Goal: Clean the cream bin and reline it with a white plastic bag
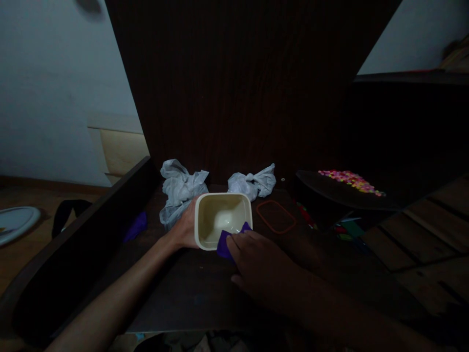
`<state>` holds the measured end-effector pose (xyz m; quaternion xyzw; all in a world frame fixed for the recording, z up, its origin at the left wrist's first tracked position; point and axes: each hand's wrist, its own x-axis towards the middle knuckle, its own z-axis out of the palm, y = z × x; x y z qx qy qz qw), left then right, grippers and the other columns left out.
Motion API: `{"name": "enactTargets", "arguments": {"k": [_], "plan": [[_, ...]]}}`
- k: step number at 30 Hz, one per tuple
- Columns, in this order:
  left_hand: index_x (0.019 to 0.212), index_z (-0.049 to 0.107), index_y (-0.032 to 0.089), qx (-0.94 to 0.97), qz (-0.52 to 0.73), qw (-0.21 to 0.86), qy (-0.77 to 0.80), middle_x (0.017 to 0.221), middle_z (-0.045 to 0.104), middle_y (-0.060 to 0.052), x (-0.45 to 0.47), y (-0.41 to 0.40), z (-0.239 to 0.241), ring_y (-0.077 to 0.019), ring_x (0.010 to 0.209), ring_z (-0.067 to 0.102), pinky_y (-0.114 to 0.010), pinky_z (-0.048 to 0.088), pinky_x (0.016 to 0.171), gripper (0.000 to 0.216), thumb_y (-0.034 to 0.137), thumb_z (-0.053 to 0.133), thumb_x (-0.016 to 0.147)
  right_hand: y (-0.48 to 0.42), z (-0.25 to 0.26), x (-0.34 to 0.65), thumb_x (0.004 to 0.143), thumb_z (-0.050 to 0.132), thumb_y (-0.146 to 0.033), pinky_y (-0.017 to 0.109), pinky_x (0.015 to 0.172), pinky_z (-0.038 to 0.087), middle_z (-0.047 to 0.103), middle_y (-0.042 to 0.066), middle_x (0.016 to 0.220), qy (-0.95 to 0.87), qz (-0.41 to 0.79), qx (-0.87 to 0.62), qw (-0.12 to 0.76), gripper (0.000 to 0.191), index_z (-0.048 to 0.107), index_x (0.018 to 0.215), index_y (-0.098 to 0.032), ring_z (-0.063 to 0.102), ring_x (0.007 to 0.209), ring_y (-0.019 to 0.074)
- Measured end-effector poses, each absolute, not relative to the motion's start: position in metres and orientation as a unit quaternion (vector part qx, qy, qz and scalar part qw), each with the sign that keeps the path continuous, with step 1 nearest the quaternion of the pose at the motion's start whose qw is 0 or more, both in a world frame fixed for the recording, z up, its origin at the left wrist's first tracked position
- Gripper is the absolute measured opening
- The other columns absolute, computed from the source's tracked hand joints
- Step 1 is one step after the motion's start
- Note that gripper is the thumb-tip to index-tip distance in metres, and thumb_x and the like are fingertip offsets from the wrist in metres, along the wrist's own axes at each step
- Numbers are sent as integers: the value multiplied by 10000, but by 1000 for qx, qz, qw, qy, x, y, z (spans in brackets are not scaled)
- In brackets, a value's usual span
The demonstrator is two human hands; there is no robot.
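Container: a cream, square-cornered plastic container [223, 220] sits open-side up on the dark table [190, 288], right where the two hands meet; everything below is placed relative to it.
Left hand: the left hand [185, 229] is against the container's left wall, fingers curled round the side, steadying it; how tightly it grips I cannot tell.
Right hand: the right hand [256, 259] is at the container's near right corner, fingers bent and closed over a purple cloth [224, 244] pressed on the rim.
Cloth: part of it shows over the rim edge, the rest is hidden under the hand.
Behind the container: two crumpled white plastic bags [181, 188], one behind-left and touching or nearly touching the left hand, the other [252, 183] behind-right.
Right of the container: a red sealing ring [275, 216] lies flat, just beside it.
Left of the container: another purple scrap [135, 227] near the table's raised edge.
Far right of the container: a dark tray [322, 193] with bright beads [350, 180].
Risk, tipping: pressure on one corner could likely rock the light container if the left hand slackens.
Risk, knocking: a sliding container may shove the ring or bags.
Risk, light: the dim scene makes missed spots likely.
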<state>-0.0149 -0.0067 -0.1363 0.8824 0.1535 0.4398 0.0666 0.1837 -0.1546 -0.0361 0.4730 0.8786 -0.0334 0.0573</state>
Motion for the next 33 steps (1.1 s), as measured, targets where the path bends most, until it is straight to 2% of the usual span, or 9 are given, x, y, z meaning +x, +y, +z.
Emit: {"name": "enactTargets", "arguments": {"k": [3, 5, 11, 17, 20, 23, 27, 29, 33], "plan": [[1515, 298, 239, 878, 445, 80, 156, 1392, 523, -183, -13, -9, -134, -411, 1265, 558, -634, 515, 1034, 1051, 578, 810, 662, -149, -41, 193, 892, 674, -150, 535, 1193, 375, 629, 263, 1347, 877, 32, 472, 87, 470, 599, 1328, 5, 600, 1274, 362], [1530, 253, 285, 879, 441, 83, 164, 1407, 508, -165, -12, -11, -133, -406, 1281, 544, -637, 508, 1046, 1093, 572, 824, 644, -143, -49, 197, 886, 708, -218, 557, 1228, 311, 640, 284, 1321, 872, 56, 478, 88, 469, 631, 1281, 23, 597, 1275, 381], [1530, 257, 286, 887, 420, 89, 171, 1423, 501, -177, -13, -15, -134, -429, 1307, 529, -645, 504, 1051, 1121, 515, 865, 617, -131, -70, 197, 659, 839, -638, 578, 1216, 304, 477, 351, 1464, 843, 58, 534, 36, 1024, 574, 1351, 69, 414, 1425, 459], [1464, 381, 159, 878, 449, 90, 138, 1381, 544, -238, -10, -18, -132, -444, 1274, 561, -639, 514, 1018, 1031, 453, 884, 613, -130, -61, 179, 681, 796, -689, 544, 1196, 307, 661, 348, 1239, 853, 1, 502, 141, 914, 700, 1165, 79, 534, 1318, 462], [1457, 385, 152, 882, 438, 97, 142, 1388, 544, -242, -10, -17, -132, -447, 1282, 557, -633, 502, 1037, 1058, 458, 892, 581, -129, -55, 175, 739, 770, -654, 541, 1172, 326, 691, 305, 1196, 868, -52, 477, 126, 834, 691, 1190, 42, 633, 1189, 410], [1471, 345, 164, 890, 420, 89, 152, 1395, 528, -239, -12, -17, -132, -438, 1301, 542, -618, 488, 1063, 1086, 484, 879, 581, -125, -52, 172, 734, 734, -699, 495, 1057, 448, 693, 272, 1177, 871, -98, 472, 98, 824, 694, 1160, 4, 669, 1084, 372], [1491, 301, 174, 893, 416, 73, 159, 1399, 501, -237, -13, -15, -134, -427, 1314, 526, -605, 500, 1055, 1090, 505, 857, 613, -119, -50, 166, 763, 675, -724, 473, 919, 522, 704, 264, 1134, 861, -141, 483, 71, 824, 680, 1163, -3, 686, 1033, 377], [1482, 315, 169, 892, 420, 71, 149, 1390, 510, -234, -13, -14, -135, -429, 1302, 533, -613, 499, 1047, 1062, 492, 847, 621, -115, -54, 162, 771, 655, -738, 526, 1040, 452, 705, 270, 1161, 864, -150, 478, 38, 852, 671, 1189, 4, 670, 1103, 390], [1454, 352, 168, 892, 423, 66, 149, 1381, 531, -223, -11, -15, -136, -432, 1286, 546, -627, 483, 1054, 1029, 483, 845, 608, -107, -65, 155, 781, 650, -746, 576, 1239, 142, 615, 273, 1369, 882, -188, 432, -13, 891, 637, 1297, -20, 515, 1357, 393]]}}
